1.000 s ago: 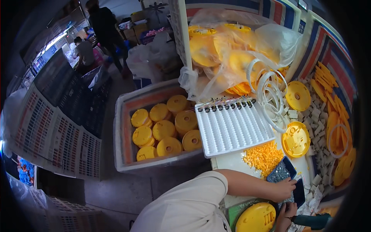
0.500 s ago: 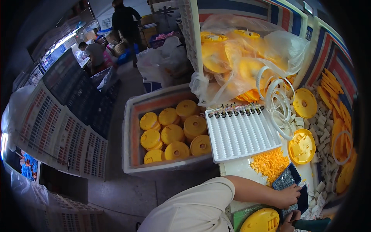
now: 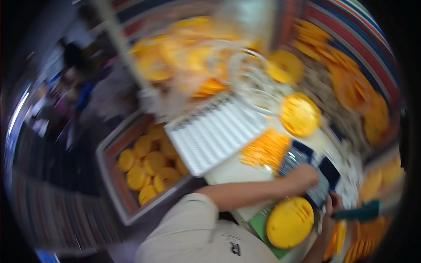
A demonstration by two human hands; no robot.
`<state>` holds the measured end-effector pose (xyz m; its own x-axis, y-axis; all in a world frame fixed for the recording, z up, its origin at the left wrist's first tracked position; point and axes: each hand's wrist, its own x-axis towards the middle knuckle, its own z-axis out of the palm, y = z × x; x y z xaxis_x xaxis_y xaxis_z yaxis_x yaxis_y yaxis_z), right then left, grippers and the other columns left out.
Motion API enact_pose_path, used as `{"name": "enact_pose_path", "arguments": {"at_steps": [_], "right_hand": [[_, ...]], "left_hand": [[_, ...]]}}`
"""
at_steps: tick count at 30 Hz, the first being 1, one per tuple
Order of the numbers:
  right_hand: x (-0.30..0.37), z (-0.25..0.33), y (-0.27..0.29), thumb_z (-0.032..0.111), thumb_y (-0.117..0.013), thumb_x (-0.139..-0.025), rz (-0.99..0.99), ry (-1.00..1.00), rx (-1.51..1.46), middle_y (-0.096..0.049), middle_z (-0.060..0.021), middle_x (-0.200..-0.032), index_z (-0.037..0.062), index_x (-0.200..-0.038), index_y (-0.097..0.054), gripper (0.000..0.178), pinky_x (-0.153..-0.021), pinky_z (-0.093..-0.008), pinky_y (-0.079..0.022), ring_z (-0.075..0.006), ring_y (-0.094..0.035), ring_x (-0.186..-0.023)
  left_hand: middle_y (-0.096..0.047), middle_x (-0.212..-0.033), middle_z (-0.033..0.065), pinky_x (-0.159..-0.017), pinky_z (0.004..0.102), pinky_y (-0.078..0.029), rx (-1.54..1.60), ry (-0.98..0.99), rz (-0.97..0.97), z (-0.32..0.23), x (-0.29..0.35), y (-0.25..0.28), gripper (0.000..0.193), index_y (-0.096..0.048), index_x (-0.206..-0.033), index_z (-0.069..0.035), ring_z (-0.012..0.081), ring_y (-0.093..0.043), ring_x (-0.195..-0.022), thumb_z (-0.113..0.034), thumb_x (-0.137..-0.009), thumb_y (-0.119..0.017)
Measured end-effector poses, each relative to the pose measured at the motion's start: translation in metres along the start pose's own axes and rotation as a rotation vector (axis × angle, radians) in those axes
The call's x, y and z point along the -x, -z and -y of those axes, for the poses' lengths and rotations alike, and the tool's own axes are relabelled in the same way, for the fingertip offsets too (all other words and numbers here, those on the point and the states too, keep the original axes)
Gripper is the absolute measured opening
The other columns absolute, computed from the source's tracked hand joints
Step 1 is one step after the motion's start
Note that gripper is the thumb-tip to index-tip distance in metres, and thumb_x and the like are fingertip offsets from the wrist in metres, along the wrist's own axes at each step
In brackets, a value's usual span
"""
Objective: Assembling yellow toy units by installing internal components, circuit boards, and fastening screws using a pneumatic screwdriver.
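Observation:
Blurred by motion, my left hand point(image 3: 303, 179) is over a dark blue tray of small grey metal parts point(image 3: 294, 158); its fingers are smeared. Lower right, my right hand point(image 3: 334, 204) appears closed around the end of a dark green tool point(image 3: 358, 212), whose kind I cannot make out. Between my forearms, a round yellow plastic housing point(image 3: 290, 222) lies on a green mat point(image 3: 259, 222). Next to the hands is another dark blue tray point(image 3: 329, 171). A heap of small orange parts point(image 3: 266, 149) lies beyond my left hand.
A white ridged tray point(image 3: 219, 133) with dark pieces along its far edge lies on the white table point(image 3: 221, 175). Left of it, a lined bin point(image 3: 115, 184) holds yellow housings. White rings point(image 3: 252, 79), yellow discs point(image 3: 300, 115) and bagged yellow parts point(image 3: 175, 52) fill the far side.
The view has swung right and tilted, so the table and bin appear farther left. My left hand remains over the trays, and more of the right forearm and the yellow housing shows.

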<state>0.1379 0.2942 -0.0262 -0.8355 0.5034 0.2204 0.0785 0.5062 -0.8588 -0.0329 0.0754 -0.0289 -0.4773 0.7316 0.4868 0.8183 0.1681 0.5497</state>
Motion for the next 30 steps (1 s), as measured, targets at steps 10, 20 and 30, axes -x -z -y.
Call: {"name": "enact_pose_path", "arguments": {"at_steps": [10, 20, 30], "right_hand": [[0.102, 0.040, 0.028, 0.009, -0.068, -0.100, -0.153, -0.329, -0.238, -0.068, 0.0006, -0.088, 0.0025, -0.099, -0.071, 0.007, -0.074, -0.0242, -0.049, -0.0071, -0.061, -0.080], [0.171, 0.069, -0.014, 0.008, -0.066, -0.102, -0.238, -0.318, -0.159, -0.061, -0.0035, -0.098, -0.0009, -0.099, -0.065, 0.009, -0.078, -0.0254, -0.052, -0.0097, -0.061, -0.082], [0.180, 0.067, -0.028, -0.002, -0.066, -0.097, -0.373, -0.136, 0.073, -0.064, -0.0075, -0.100, -0.0034, -0.100, -0.069, 0.005, -0.077, -0.0255, -0.052, -0.0132, -0.063, -0.086]], "left_hand": [[-0.069, -0.100, 0.0037, -0.087, 0.0277, -0.052, 0.646, 0.512, -0.021, -0.031, 0.091, 0.088, 0.009, -0.066, -0.101, -0.002, 0.0127, -0.065, -0.095, -0.005, -0.096, -0.072], [-0.072, -0.099, 0.0037, -0.085, 0.0235, -0.049, 0.830, 0.771, 0.017, -0.041, 0.120, 0.074, 0.011, -0.065, -0.104, -0.003, 0.0090, -0.064, -0.090, -0.013, -0.102, -0.069], [-0.069, -0.118, 0.0073, -0.091, 0.0275, -0.051, 0.856, 0.677, -0.032, -0.038, 0.134, 0.058, 0.007, -0.065, -0.104, -0.002, 0.0114, -0.063, -0.100, -0.008, -0.102, -0.066]]}}
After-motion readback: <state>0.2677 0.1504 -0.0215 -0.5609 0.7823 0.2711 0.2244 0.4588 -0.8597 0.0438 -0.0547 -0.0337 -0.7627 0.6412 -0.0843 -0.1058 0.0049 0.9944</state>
